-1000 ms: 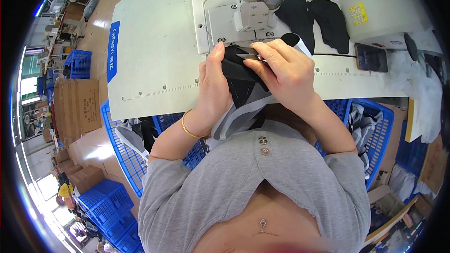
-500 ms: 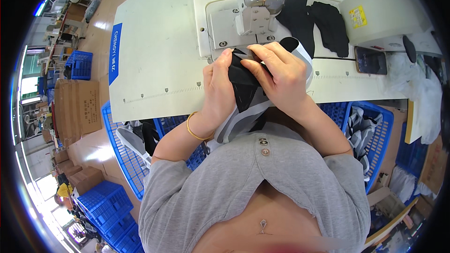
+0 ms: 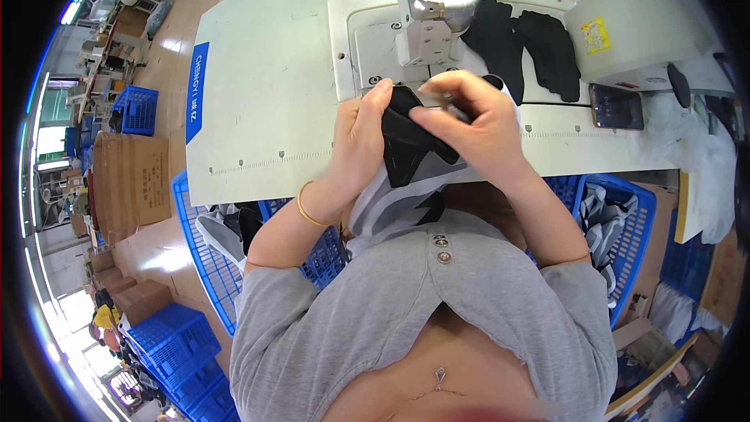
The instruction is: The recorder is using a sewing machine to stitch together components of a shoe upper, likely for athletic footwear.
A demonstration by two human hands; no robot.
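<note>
My left hand [image 3: 362, 134] is closed on the edge of a black and grey fabric piece [image 3: 405, 137], which looks like a shoe upper. Its black part shows folds and small pale marks, while the grey part hangs down toward my lap. At the right side of the black fabric is my right hand [image 3: 476, 125], fingers curled, with the thumb tip against or just over the cloth. Something dark and shiny shows inside those curled fingers, too hidden to name. Both hands are at the table's front edge, just below the sewing machine head [image 3: 430, 23].
Two black fabric pieces [image 3: 549, 55] lie right of the machine, with a phone [image 3: 617, 106] nearer the edge. Blue baskets [image 3: 205, 254] holding grey and white pieces stand under the table's front. Clear plastic [image 3: 695, 148] hangs at the right; a cardboard box [image 3: 129, 187] stands left.
My right hand's forefinger has lifted from the black fabric and the fingers have curled back rightward. The black part has opened out in the left hand. The left forearm has shifted slightly left.
</note>
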